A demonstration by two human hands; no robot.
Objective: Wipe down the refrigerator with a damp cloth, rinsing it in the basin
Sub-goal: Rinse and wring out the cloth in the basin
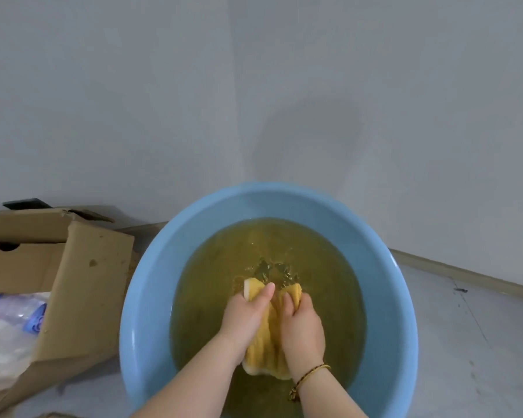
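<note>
A round blue basin (pixel 151 285) sits on the floor below me, filled with murky yellow-brown water (pixel 329 297). Over its middle, both hands hold a wet yellow cloth (pixel 271 336), bunched between them just above the water. My left hand (pixel 248 318) grips the cloth's left side, thumb pressed on a fold. My right hand (pixel 302 327) grips the right side; a braided bracelet circles its wrist. The water ripples just beyond the cloth. No refrigerator is in view.
An open cardboard box (pixel 82 282) stands left of the basin, with clear plastic bottles and bags (pixel 12 327) inside. A grey wall corner (pixel 233 101) rises behind the basin. Grey floor (pixel 471 342) with a skirting board runs along the right.
</note>
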